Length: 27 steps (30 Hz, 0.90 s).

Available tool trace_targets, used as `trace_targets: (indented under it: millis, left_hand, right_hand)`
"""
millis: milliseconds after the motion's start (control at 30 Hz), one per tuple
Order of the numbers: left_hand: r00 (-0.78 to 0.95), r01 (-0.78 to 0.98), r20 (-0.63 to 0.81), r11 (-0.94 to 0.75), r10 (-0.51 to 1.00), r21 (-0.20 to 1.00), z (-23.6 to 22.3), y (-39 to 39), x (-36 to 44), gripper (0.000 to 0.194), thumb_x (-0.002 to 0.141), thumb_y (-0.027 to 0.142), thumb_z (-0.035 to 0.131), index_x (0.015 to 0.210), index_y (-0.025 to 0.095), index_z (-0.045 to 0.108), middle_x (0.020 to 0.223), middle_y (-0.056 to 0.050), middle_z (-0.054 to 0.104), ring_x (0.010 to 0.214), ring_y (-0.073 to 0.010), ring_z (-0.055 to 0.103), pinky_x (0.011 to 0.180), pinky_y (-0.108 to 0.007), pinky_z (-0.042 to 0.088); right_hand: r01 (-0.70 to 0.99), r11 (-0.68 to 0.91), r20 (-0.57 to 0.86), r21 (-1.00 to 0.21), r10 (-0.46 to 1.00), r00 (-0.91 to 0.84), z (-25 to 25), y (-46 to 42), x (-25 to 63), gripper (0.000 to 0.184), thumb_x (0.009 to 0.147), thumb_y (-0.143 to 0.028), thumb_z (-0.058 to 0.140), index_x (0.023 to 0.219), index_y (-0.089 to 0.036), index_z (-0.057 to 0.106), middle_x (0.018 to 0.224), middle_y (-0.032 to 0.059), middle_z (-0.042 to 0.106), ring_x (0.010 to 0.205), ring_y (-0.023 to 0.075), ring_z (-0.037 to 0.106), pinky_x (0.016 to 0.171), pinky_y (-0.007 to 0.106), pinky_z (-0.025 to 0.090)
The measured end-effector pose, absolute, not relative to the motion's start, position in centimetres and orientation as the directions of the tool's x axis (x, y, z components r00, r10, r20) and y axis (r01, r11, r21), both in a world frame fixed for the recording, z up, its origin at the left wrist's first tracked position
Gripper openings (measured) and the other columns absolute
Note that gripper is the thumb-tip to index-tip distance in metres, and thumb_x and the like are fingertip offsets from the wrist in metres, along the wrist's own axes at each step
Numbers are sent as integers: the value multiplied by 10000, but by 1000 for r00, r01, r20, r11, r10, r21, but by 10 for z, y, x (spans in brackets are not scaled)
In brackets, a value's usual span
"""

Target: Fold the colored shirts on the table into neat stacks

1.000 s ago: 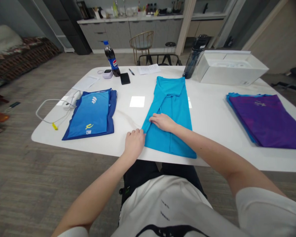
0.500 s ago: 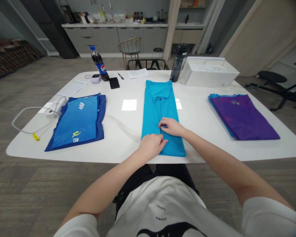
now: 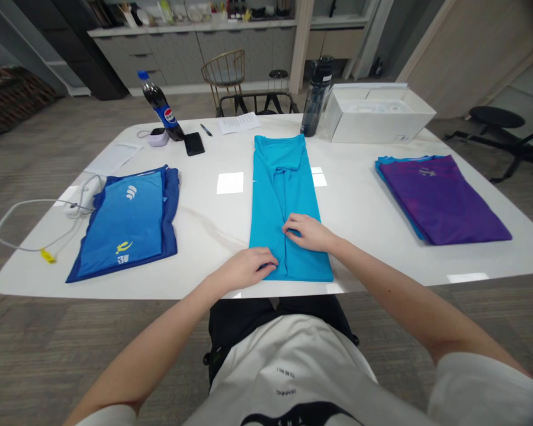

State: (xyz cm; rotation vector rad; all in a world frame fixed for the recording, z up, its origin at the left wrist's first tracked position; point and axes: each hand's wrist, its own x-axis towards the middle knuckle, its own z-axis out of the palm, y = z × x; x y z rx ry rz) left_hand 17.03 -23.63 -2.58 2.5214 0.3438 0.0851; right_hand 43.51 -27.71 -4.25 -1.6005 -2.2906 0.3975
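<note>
A turquoise shirt [image 3: 281,189] lies folded into a long narrow strip down the middle of the white table [image 3: 204,225]. My left hand [image 3: 247,267] rests flat on its near left corner, fingers stretched out. My right hand [image 3: 305,231] lies on the strip a little farther in, fingers bent and pressing on the cloth along a fold. Neither hand lifts the shirt.
A folded blue jersey [image 3: 127,222] lies at the left, a folded purple shirt [image 3: 439,198] at the right. At the back stand a cola bottle [image 3: 159,106], a phone [image 3: 194,143], a pen, papers, a dark flask [image 3: 313,97] and a white box [image 3: 377,115]. A white cable [image 3: 31,207] trails off the left edge.
The shirt's left side has been folded over, making the strip narrower. My left hand moved from the table beside the shirt onto its near corner; my right hand shifted right along the fold.
</note>
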Motion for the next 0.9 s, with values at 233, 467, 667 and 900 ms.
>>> trace_targets:
  millis: [233, 467, 667, 900]
  left_hand:
    - [975, 199, -19, -824, 223, 531, -29, -198, 154, 557, 842, -36, 386, 1175, 257, 724, 1368, -33, 648, 1302, -175, 567, 1140, -335, 437]
    - [996, 89, -34, -832, 84, 547, -37, -196, 131, 580, 895, -26, 390, 1279, 280, 698, 1477, -24, 585, 1467, -192, 427, 1234, -393, 360]
    - [995, 29, 67, -835, 79, 550, -52, -195, 131, 337, 1036, 227, 449, 1236, 273, 716, 1432, -41, 625, 1423, -220, 486, 1205, -414, 397]
    - [956, 141, 99, -725, 278, 674, -45, -206, 142, 300, 1042, 282, 451, 1175, 259, 719, 1171, -42, 756, 1104, -210, 684, 1021, -369, 508]
  right_hand:
    - [816, 384, 79, -432, 918, -389, -37, -305, 449, 256, 953, -209, 508, 1078, -245, 729, 1114, 83, 662, 1045, 242, 605, 915, 379, 415]
    - [791, 322, -43, -520, 915, -401, -29, -357, 495, 352, 940, -145, 479, 980, -295, 795, 1176, 80, 679, 1094, 250, 609, 957, 415, 434]
    - [778, 315, -52, -544, 912, -406, -32, -383, 504, 213, 960, -287, 603, 1059, -311, 790, 1343, 89, 628, 1229, 283, 563, 1014, 441, 413]
    - [685, 240, 24, -687, 951, -309, -27, -387, 484, 222, 1023, -327, 516, 1019, -231, 716, 1030, 89, 699, 990, 225, 612, 931, 406, 447]
